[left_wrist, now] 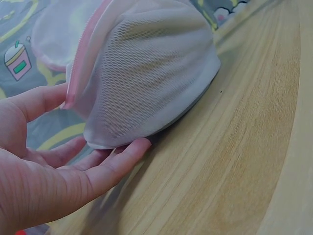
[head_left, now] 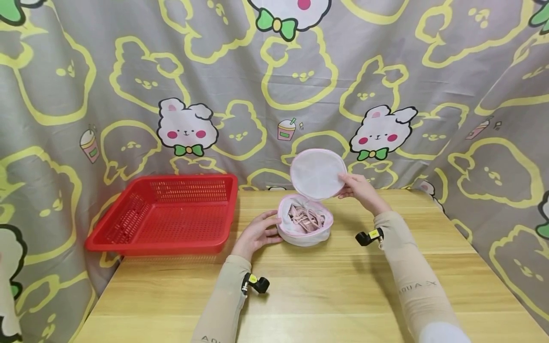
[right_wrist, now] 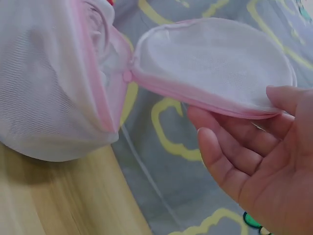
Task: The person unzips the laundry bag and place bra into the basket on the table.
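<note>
A round white mesh laundry bag with pink zipper edging stands unzipped on the table. Inside lie crumpled pink fabric and thin straps, their kind hard to tell. My left hand holds the bag's left side; in the left wrist view, the thumb is at the pink rim and the fingertips are at the base. Raised behind the bag is its round lid, still joined at the hinge. My right hand pinches the lid's right edge, with the thumb on one face and fingers behind.
A red perforated plastic basket stands to the left on the wooden table. A patterned curtain hangs behind the table and on both sides. Black wrist cameras are strapped to both sleeves.
</note>
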A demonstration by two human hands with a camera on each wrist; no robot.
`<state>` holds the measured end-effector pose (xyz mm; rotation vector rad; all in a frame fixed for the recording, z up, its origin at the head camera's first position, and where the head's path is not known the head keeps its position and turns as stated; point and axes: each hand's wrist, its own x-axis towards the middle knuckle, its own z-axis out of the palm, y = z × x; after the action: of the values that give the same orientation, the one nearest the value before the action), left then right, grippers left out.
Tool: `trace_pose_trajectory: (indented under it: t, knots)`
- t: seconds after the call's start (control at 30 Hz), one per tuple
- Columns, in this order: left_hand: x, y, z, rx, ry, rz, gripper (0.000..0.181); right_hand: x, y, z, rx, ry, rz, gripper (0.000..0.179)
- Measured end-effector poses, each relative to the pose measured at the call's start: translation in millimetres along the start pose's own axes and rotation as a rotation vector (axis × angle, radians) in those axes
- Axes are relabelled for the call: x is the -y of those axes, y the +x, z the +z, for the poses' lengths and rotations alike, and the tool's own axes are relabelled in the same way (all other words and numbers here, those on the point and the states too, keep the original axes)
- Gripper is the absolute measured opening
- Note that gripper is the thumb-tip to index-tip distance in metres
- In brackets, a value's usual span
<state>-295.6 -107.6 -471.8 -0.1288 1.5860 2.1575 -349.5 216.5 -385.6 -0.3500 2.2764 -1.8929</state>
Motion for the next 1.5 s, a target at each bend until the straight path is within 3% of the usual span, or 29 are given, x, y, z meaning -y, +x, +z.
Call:
trace_pose_trajectory:
  t: [0.2,0.4,0.57,0.87,1.2,1.5]
  knots:
    - [0.3,0.8,-1.3,0.002,-0.012,-0.002,0.058,0,2.7,-7,0.034,0.190,0.122,0.029]
    - [0.5,0.7,-1.9,-0.003,-0.027,-0.002,0.055,-19,7.6,-11,0.029,0.334,0.249,0.023]
    - [0.7,0.9,-1.7,-0.007,-0.021,-0.002,0.056,-41,13.4,-11,0.055,0.388,0.297,0.025]
    - [0.8,1.3,-1.4,-0.008,-0.009,-0.019,0.055,-59,5.4,-6,0.049,0.461,0.453,0.019]
    - [1.9,2.5,-2.0,-0.003,-0.016,-0.023,0.055,-70,0.2,-3,0.025,0.464,0.468,0.019]
    - [1.3,1.6,-2.4,0.018,0.005,-0.024,0.055,-70,-8.0,1,0.068,0.454,0.464,0.018]
